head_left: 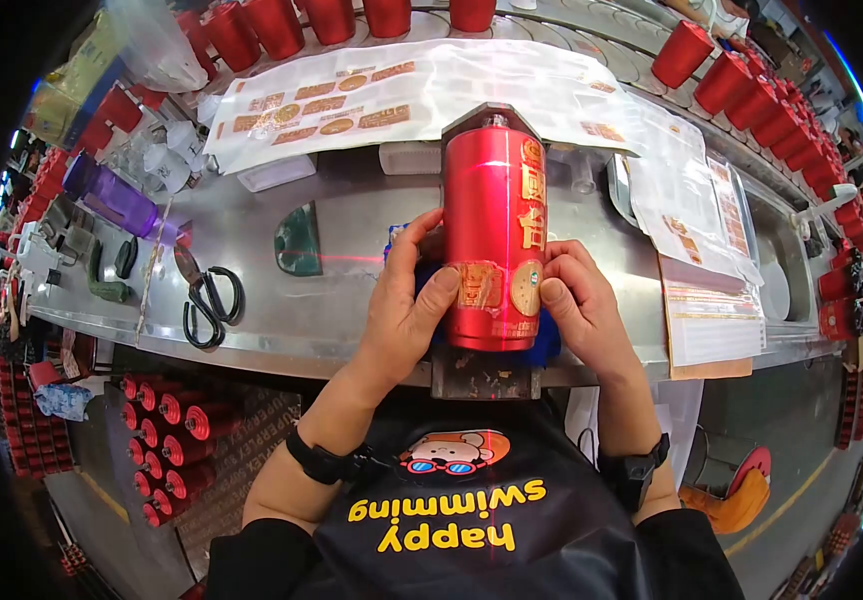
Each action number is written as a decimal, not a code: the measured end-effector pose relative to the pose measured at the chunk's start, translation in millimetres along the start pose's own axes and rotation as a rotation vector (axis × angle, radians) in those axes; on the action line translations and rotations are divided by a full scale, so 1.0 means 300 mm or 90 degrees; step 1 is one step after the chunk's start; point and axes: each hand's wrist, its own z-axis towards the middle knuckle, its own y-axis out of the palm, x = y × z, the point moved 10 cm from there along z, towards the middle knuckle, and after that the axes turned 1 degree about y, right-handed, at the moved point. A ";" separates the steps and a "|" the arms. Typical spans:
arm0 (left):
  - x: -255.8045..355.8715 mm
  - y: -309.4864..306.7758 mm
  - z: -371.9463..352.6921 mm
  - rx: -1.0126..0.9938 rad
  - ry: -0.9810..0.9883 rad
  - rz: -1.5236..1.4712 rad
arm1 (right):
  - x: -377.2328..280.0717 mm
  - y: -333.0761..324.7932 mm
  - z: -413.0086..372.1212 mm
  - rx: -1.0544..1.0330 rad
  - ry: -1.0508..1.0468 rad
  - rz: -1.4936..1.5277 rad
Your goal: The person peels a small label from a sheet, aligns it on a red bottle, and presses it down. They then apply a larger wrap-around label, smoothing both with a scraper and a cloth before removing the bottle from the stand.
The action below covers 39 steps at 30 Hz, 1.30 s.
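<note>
The red bottle (495, 200) sits on the near side of the decal sheet (442, 80), long axis running from my body toward that sheet, gold lettering upright to my view. My left hand (412, 305) grips its left side, thumb on the square label (480, 285); my right hand (590, 312) holds the opposite side, thumb beside the round label (526, 289).

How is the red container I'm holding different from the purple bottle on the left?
The red container is opaque with gold characters; the purple bottle looks see-through. The red container is held between the left hand and right hand, while no hand touches the purple bottle. Both are longer than they are wide.
</note>
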 end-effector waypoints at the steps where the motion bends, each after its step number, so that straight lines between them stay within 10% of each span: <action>1: 0.001 0.003 0.000 -0.005 -0.008 -0.007 | 0.003 0.000 -0.001 -0.001 0.005 0.003; 26: 0.035 0.012 0.005 -0.039 -0.024 -0.064 | 0.001 -0.001 0.005 -0.018 0.008 0.014; 39: 0.172 0.027 -0.064 -0.141 0.235 0.497 | 0.001 -0.007 0.000 -0.026 0.012 0.033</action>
